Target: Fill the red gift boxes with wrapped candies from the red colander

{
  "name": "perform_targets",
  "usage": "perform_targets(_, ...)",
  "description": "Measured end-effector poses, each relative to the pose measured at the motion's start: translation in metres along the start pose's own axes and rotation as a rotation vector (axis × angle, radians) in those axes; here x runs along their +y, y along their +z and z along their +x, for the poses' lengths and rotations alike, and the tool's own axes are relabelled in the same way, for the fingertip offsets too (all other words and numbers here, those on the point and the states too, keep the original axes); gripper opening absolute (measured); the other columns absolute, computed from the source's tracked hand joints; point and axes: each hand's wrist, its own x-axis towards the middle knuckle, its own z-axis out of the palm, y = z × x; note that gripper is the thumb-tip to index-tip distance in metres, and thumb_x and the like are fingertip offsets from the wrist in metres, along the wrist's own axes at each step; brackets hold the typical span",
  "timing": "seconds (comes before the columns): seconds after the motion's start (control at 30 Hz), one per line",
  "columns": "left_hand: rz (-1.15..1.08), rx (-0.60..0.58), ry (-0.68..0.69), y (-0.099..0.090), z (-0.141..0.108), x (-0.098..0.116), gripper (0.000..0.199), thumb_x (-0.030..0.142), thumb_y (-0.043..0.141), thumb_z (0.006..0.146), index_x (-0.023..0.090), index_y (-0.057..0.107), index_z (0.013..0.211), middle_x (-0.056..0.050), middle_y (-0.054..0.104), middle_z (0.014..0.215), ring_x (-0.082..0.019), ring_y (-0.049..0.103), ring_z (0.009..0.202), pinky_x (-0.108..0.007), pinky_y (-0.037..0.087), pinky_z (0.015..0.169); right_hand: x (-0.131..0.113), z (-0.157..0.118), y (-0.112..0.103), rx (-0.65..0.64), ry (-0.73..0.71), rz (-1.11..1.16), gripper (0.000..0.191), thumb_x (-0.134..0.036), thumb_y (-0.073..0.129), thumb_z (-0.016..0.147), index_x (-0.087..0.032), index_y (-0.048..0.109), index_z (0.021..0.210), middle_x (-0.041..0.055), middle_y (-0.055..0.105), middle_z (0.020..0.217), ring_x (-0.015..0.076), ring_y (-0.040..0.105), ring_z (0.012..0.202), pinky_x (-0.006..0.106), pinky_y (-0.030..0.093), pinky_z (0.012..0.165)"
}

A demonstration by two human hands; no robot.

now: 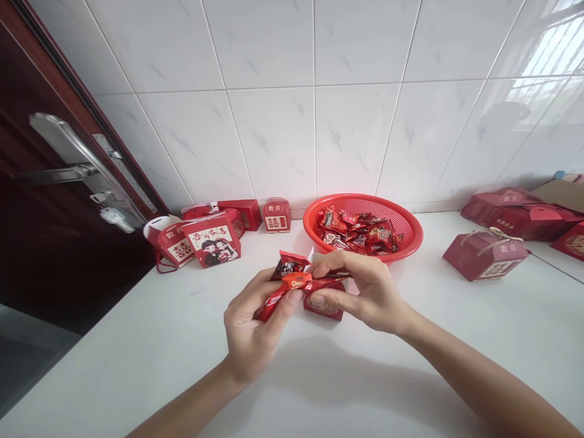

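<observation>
Several wrapped candies [292, 267] in red, orange and dark wrappers are bunched between my two hands. My left hand [255, 322] is closed around them, its thumb pressed on the front. From the other side, my right hand [365, 295] pinches the right end of the candies between thumb and fingers. Just behind and below them stands a small red gift box [326, 307] with a gold pattern, partly covered by my fingers; a pale flap shows at its top. Beyond my hands, a red plastic basket [413, 243] holds a heap of similar candies.
At the back left are red boxes, including one with a printed couple [214, 246] and a small upright box [276, 216]. On the right sits a red box with a rope handle [486, 255], with more boxes [520, 213] behind. A tiled wall [269, 140] and door handle [86, 170] border the table.
</observation>
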Motion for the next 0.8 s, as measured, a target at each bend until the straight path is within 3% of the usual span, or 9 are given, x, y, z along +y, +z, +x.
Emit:
perform_targets(0.17,-0.046,0.013,-0.037,0.002,0.0,0.002,0.016,0.022,0.067,0.089,0.031,0.08,0.095,-0.001,0.073,0.097,-0.015,0.065,0.073,-0.024,0.048,0.055,0.004,0.0,0.0,-0.004,-0.107,-0.023,0.016,-0.021,0.077,0.084,-0.019,0.066,0.095,0.0059,0.072,0.098,0.017,0.069,0.088,0.029,0.058,0.077)
perform_targets(0.33,-0.12,0.056,-0.132,0.003,0.002,0.006,0.012,0.026,0.068,0.089,0.025,0.079,0.085,-0.001,0.07,0.089,-0.011,0.056,0.06,-0.023,0.047,0.05,0.007,0.001,-0.003,0.02,-0.265,-0.17,0.017,-0.019,0.074,0.086,-0.02,0.064,0.099,0.0095,0.07,0.105,0.0186,0.068,0.093,0.029,0.058,0.077)
perform_targets(0.47,-0.217,-0.015,-0.267,0.002,0.004,0.004,0.021,0.035,0.068,0.089,0.02,0.074,0.075,-0.001,0.065,0.077,-0.013,0.057,0.064,-0.022,0.048,0.051,0.009,0.002,-0.003,0.046,-0.41,-0.341,0.013,-0.016,0.068,0.089,-0.02,0.063,0.101,0.0111,0.069,0.106,0.02,0.068,0.097,0.033,0.058,0.083)
perform_targets(0.63,-0.326,-0.082,-0.443,0.001,0.006,-0.001,0.025,0.043,0.071,0.088,0.019,0.072,0.081,-0.001,0.066,0.072,-0.015,0.059,0.068,-0.021,0.046,0.05,0.011,0.002,-0.001,0.081,-0.495,-0.472,0.018,-0.013,0.065,0.091,-0.02,0.06,0.107,0.0122,0.069,0.106,0.0209,0.068,0.097,0.036,0.06,0.081)
perform_targets(0.8,-0.409,-0.112,-0.503,0.001,0.009,-0.002,0.03,0.046,0.072,0.086,0.018,0.071,0.075,-0.002,0.069,0.069,-0.014,0.059,0.065,-0.019,0.044,0.046,0.017,0.002,0.0,0.1,-0.53,-0.504,0.021,-0.011,0.067,0.089,-0.019,0.057,0.106,0.0139,0.067,0.108,0.0212,0.067,0.098,0.037,0.06,0.081)
